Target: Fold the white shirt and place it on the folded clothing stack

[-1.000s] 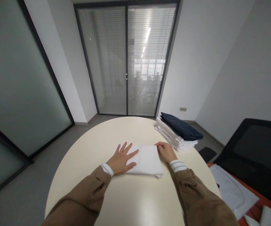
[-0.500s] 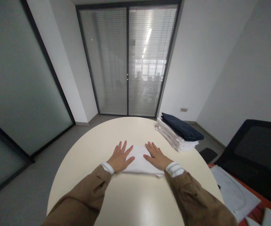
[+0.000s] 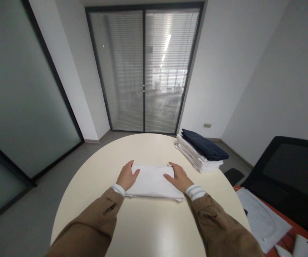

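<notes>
On the round cream table (image 3: 154,228), the left hand (image 3: 127,175) and the right hand (image 3: 178,177), both open and not gripping, press the two ends of the folded white cloth (image 3: 151,181) near the frame's middle, so the step seems to be squaring it, and lifting it would need fingers under its edges.

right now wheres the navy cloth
Head view: the navy folded cloth lies atop the white stack, at the table's far right edge, beyond the right hand.
</notes>
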The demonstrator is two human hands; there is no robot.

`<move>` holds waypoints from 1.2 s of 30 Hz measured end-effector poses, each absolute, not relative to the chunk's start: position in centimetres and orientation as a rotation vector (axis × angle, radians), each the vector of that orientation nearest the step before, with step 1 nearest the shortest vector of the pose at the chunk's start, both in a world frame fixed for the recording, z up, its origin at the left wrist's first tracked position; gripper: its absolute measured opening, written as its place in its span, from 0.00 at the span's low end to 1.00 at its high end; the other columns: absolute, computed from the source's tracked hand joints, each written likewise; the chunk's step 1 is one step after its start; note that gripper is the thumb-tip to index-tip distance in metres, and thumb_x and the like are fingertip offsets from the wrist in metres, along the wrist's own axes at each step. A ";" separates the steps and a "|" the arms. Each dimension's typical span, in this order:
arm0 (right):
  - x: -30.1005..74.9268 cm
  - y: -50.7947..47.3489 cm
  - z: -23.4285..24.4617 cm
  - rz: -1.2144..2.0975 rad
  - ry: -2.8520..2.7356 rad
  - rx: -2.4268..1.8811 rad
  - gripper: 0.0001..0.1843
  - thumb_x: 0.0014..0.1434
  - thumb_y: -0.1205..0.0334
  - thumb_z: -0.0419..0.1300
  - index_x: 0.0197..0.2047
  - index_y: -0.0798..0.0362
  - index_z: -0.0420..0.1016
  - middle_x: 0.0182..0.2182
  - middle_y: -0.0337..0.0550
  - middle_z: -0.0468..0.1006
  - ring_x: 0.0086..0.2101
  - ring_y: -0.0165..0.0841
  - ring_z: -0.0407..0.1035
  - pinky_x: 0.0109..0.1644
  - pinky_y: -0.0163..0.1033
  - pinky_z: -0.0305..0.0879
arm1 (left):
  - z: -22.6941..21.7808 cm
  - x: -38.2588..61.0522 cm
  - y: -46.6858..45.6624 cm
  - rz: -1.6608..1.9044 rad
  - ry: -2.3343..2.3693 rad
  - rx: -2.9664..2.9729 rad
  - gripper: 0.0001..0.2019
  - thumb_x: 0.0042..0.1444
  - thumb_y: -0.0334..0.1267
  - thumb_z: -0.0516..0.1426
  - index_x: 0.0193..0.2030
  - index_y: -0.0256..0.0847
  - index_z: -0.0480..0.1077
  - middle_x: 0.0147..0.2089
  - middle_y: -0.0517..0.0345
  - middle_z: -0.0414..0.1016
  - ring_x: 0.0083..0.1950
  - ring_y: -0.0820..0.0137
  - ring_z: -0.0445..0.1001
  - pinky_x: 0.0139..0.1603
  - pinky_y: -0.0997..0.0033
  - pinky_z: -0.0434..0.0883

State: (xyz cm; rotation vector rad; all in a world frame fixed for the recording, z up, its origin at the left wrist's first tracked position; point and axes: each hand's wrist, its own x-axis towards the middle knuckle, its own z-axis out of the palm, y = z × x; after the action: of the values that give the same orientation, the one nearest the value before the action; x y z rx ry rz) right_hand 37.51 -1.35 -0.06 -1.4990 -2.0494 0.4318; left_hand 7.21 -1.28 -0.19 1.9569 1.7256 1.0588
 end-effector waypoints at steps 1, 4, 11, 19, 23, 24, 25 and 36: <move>37.5 -1.3 0.0 0.448 -2.046 -1.472 0.39 0.58 0.41 0.59 0.66 0.55 0.60 0.57 0.57 0.69 0.59 0.48 0.62 0.67 0.58 0.52 | -0.2 7.1 -1.0 1.148 1.669 1.822 0.29 0.57 0.44 0.58 0.63 0.30 0.63 0.59 0.35 0.70 0.59 0.55 0.71 0.64 0.52 0.64; 37.6 -1.0 -0.1 0.550 -1.953 -1.384 0.40 0.55 0.43 0.63 0.65 0.53 0.60 0.55 0.54 0.70 0.56 0.45 0.65 0.65 0.55 0.57 | 0.0 7.0 -0.5 1.370 1.455 1.400 0.29 0.53 0.43 0.62 0.60 0.34 0.66 0.56 0.40 0.72 0.54 0.59 0.75 0.59 0.56 0.69; 37.4 -0.5 0.6 1.130 -1.325 -1.229 0.51 0.45 0.44 0.71 0.67 0.50 0.55 0.50 0.52 0.75 0.44 0.42 0.75 0.52 0.51 0.72 | 1.7 7.8 -1.3 1.530 1.023 0.983 0.35 0.44 0.45 0.69 0.59 0.37 0.69 0.53 0.48 0.76 0.53 0.60 0.76 0.59 0.58 0.70; 36.8 -2.2 2.1 1.591 -1.260 -0.916 0.37 0.37 0.53 0.76 0.51 0.53 0.73 0.48 0.52 0.82 0.48 0.49 0.76 0.58 0.58 0.68 | 3.3 7.9 -2.1 1.506 0.869 0.912 0.29 0.50 0.49 0.66 0.56 0.39 0.68 0.57 0.42 0.76 0.55 0.58 0.77 0.59 0.54 0.71; 36.6 -2.6 2.5 1.594 -1.217 -0.934 0.34 0.38 0.55 0.75 0.50 0.53 0.75 0.47 0.53 0.82 0.48 0.51 0.76 0.58 0.59 0.67 | 3.4 8.2 -2.4 1.419 0.890 0.839 0.26 0.50 0.50 0.67 0.52 0.36 0.72 0.48 0.44 0.81 0.52 0.55 0.78 0.55 0.55 0.73; 36.6 -2.8 2.6 1.615 -1.215 -0.926 0.34 0.39 0.55 0.75 0.50 0.53 0.75 0.47 0.53 0.82 0.48 0.51 0.76 0.58 0.59 0.67 | 3.3 8.2 -2.4 1.436 0.889 0.850 0.27 0.50 0.51 0.66 0.52 0.36 0.72 0.47 0.45 0.81 0.52 0.55 0.78 0.55 0.56 0.73; 36.6 -2.9 2.7 1.637 -1.216 -0.915 0.34 0.40 0.54 0.74 0.51 0.53 0.75 0.48 0.54 0.82 0.48 0.51 0.76 0.58 0.59 0.67 | 3.3 8.3 -2.5 1.462 0.887 0.866 0.28 0.51 0.52 0.66 0.53 0.36 0.72 0.47 0.46 0.81 0.52 0.55 0.78 0.56 0.56 0.73; 38.2 -2.1 3.6 1.359 -1.403 -1.031 0.35 0.47 0.44 0.70 0.54 0.52 0.75 0.46 0.51 0.82 0.50 0.51 0.75 0.59 0.60 0.67 | 0.5 7.9 -1.0 1.467 1.023 1.061 0.31 0.62 0.63 0.50 0.55 0.37 0.71 0.54 0.43 0.78 0.58 0.58 0.74 0.61 0.55 0.68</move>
State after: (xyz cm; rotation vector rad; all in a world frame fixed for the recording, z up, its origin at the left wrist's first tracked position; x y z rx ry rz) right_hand 38.18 -2.07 3.57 -1.0308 -1.4034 1.3589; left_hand 7.89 -1.04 0.50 1.0605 1.0231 1.4665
